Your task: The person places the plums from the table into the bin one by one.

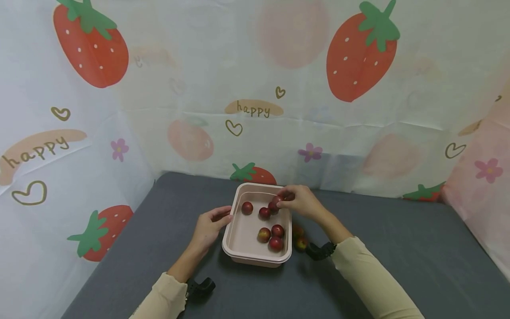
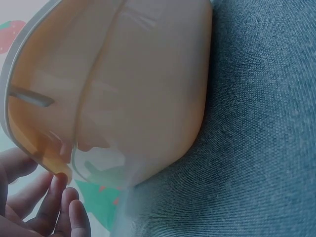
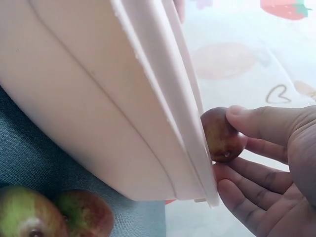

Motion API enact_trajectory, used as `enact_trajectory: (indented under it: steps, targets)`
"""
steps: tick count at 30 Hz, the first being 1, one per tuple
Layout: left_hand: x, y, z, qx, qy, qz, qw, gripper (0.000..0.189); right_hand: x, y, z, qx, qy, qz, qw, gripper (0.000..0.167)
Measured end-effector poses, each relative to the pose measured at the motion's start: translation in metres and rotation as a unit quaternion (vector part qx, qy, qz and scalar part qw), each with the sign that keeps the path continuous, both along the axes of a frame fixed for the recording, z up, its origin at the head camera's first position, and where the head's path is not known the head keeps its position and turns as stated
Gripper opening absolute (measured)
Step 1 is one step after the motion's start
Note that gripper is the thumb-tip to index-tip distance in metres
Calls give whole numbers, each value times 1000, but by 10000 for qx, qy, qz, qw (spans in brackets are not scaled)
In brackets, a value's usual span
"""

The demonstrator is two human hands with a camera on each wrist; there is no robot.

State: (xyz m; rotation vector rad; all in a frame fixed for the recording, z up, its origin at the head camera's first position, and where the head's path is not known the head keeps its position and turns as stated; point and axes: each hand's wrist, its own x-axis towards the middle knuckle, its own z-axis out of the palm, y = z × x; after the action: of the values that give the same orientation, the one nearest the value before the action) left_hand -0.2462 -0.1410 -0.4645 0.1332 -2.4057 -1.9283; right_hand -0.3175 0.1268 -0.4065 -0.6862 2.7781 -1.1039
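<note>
A pale pink plastic container (image 1: pixel 255 255) stands on the table with several plums inside, some near its front right (image 1: pixel 276 243) and others toward the back (image 1: pixel 247 208). My right hand (image 1: pixel 299 201) pinches a dark red plum (image 3: pixel 222 136) between thumb and fingers at the rim by the back right corner. At the left side, my left hand (image 1: pixel 209 228) rests its fingertips against the rim, thumb and fingers apart. In the left wrist view those fingertips (image 2: pixel 59 180) meet the rim from outside.
Green and red plums (image 1: pixel 301 243) lie on the grey tablecloth (image 1: pixel 382 257), close along the container's right wall and below my right wrist. Behind the table hangs a white curtain (image 1: pixel 255 146) printed with strawberries. Black wrist-camera mounts (image 1: pixel 320 250) sit under both forearms.
</note>
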Motion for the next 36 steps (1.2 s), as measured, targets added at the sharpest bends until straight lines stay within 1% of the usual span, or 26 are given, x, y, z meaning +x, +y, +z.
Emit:
enact_trajectory:
  steps: [13, 20, 23, 27, 29, 32, 36]
  targets:
    - [0, 0, -1, 33, 41, 9, 10000, 37, -1, -3, -1, 284, 209, 118, 9993, 26]
    - [-2, 0, -2, -84, 35, 7, 10000, 38, -3, -7, -2, 578, 237, 197, 9979, 22]
    - [-1, 0, -2, -91, 26, 14, 10000, 38, -2, -6, -1, 609, 270, 225, 9975, 24]
    - [-1, 1, -1, -62, 6, 25, 10000, 36, -1, -2, 3, 413, 236, 186, 9987, 28]
    - [-1, 1, -1, -58, -13, 18, 10000, 36, 0, 2, 6, 248, 266, 87, 9993, 29]
    - [-2, 1, -2, -60, -62, 30, 10000, 35, 1, 9, 15, -49, 325, -97, 9994, 28]
    - [-3, 1, -2, -48, -86, 70, 9999, 35, 6, 19, 26, -261, 425, -196, 9986, 27]
